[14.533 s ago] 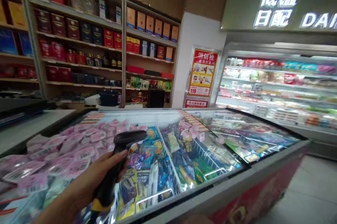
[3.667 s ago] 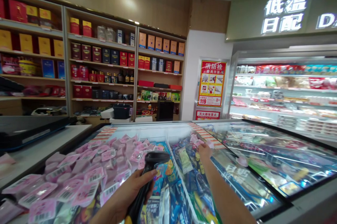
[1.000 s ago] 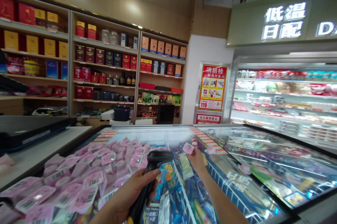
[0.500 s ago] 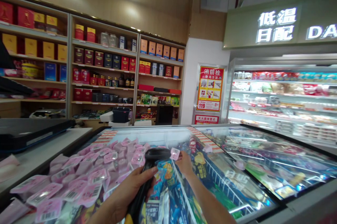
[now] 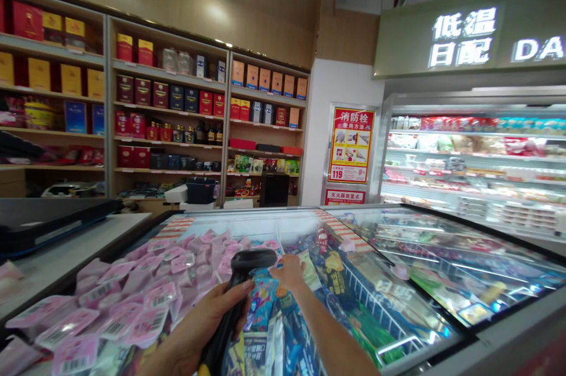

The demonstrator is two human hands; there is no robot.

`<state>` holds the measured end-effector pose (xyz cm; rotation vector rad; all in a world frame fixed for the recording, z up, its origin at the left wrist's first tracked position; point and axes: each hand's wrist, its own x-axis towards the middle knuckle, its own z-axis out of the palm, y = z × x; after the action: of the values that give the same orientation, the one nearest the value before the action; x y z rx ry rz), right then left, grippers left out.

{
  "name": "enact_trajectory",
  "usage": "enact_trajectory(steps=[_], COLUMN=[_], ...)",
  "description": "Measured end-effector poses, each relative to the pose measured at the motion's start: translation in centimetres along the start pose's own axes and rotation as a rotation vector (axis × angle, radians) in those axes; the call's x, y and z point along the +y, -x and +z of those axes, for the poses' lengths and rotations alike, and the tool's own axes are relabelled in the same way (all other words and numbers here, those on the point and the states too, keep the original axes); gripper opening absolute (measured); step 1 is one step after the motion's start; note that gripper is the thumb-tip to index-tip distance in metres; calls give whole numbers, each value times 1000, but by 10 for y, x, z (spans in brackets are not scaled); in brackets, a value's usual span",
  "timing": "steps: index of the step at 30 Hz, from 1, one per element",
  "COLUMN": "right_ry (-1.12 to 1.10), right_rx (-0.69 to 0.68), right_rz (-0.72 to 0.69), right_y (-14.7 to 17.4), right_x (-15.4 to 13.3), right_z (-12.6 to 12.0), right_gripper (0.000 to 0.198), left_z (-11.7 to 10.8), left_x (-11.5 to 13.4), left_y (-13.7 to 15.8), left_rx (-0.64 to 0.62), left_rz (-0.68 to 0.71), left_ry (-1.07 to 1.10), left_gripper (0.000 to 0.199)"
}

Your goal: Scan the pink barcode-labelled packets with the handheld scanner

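Note:
My left hand (image 5: 221, 311) is wrapped round the grip of a black barcode scanner (image 5: 239, 287), whose head points away from me over the freezer. Just right of the scanner head, my right hand (image 5: 289, 273) reaches in with its fingers curled. A pale edge shows at its fingertips, but the scanner partly hides what they hold. Many pink cups with barcoded lids (image 5: 154, 299) are heaped to the left of my hands. Beneath the hands lie blue snack packets (image 5: 260, 305), some of them touching the right forearm's side.
A glass-topped chest freezer (image 5: 424, 264) with white wire baskets (image 5: 384, 305) spreads to the right. On the left is a counter with a black flat device (image 5: 53, 223). Shelves of boxed goods (image 5: 172, 96) line the back wall, and a lit refrigerated case (image 5: 477, 170) stands at far right.
My right hand has moved left, toward the scanner head and pink cups. The barcoded pink lid it held up no longer shows clearly. The scanner and my left hand shifted slightly left in view.

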<state>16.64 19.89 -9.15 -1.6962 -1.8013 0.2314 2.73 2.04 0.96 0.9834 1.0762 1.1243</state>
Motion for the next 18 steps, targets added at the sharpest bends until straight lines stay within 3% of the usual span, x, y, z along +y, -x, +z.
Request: enact_trajectory(steps=[6,13,15,18], right_ry=[-87,62,101,111], right_rx=[47,505,541,489], right_rz=[-25,267,337,427], right_y=[-2,-21,-28,-42], right_x=[32,115,136,158], right_z=[-22,-82,-94,-101], right_gripper=[33,42,45,47], left_z=[11,26,27,26], left_x=[-4,-13,-15,-18], left_y=[-5,-19,-23,-28], left_rx=[-17,-46,-30,-59], left_rz=[-2,-36,-52,-70], left_ry=[-7,-4,-10,-37], left_gripper=[30,29,29,31])
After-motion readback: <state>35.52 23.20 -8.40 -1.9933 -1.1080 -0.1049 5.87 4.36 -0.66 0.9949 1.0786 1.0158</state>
